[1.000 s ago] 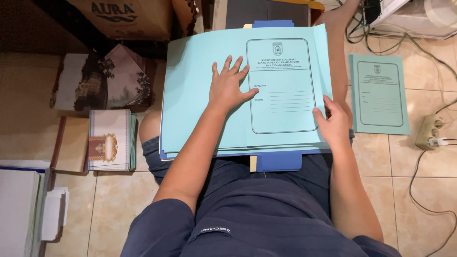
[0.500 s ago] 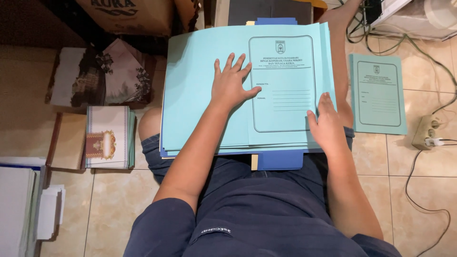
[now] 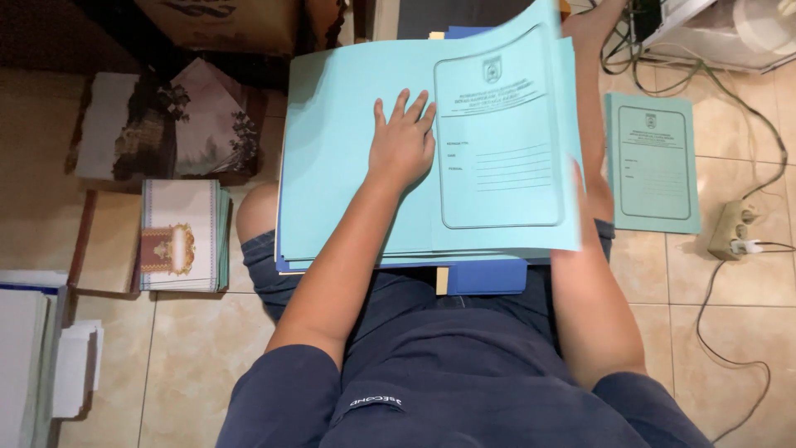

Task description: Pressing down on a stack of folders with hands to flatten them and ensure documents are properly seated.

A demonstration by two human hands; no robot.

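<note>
Folder (image 3: pixel 506 149) upright, long axis away from body; left hand (image 3: pixel 402 145) flat beside.

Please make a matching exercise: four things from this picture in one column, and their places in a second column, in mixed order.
Things:
1. left hand
2. single light blue folder
3. power strip
4. stack of cards

Places:
A. on the floor tiles at the far right, with a cable
B. flat on the folder pile on the lap
C. alone on the tiles, right of the lap
D. on the floor, left of the lap

Pairs: 1-B, 2-C, 3-A, 4-D
</note>
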